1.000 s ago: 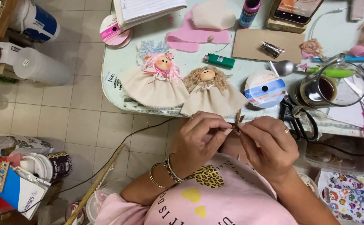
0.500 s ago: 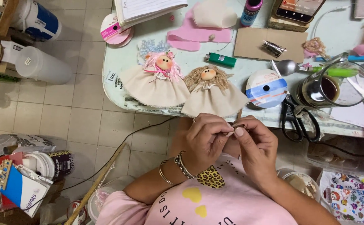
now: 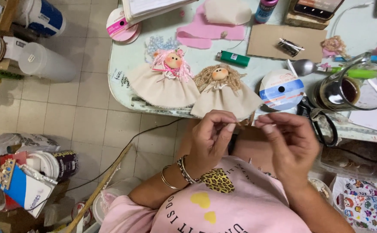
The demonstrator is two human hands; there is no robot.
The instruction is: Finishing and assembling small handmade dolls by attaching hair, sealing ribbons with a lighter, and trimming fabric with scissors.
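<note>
Where the head view looks down past a pink shirt (image 3: 236, 207), both hands raised close together just below the desk (image 3: 124, 73) edge. Left hand (image 3: 210, 140) with fingers (image 3: 225, 123) pinched together on a small tan strand (image 3: 243, 124), too thin to tell its make. Right hand (image 3: 290, 144) just beside, fingers (image 3: 268, 126) curled and drawn together near the same strand; cannot tell whether clamped on it. Bracelets (image 3: 177, 172) on the left wrist.

Above the hands, at the near edge of the desk, two cloth dolls lying flat side by side: pink-haired doll (image 3: 167, 80) to the left, blonde curly-haired doll (image 3: 223, 90) touching it on the right, skirt hem just above the left hand. Green lighter (image 3: 233, 58) beyond the blonde doll. White and blue ribbon spool (image 3: 281, 88) to the right, black scissors (image 3: 320, 123) beside it, then a glass mug (image 3: 348, 88) of dark drink with a spoon (image 3: 309, 67) near it. Pink felt pieces (image 3: 205, 34) and a brown card sheet (image 3: 285, 41) farther back. Pink ribbon spool (image 3: 119, 23) at the desk's far left corner.

On the tiled floor (image 3: 67, 121), white containers (image 3: 46, 64) upper left, a heap of tins and packets (image 3: 29, 177) lower left, a dark cord (image 3: 128, 146) trailing across.
</note>
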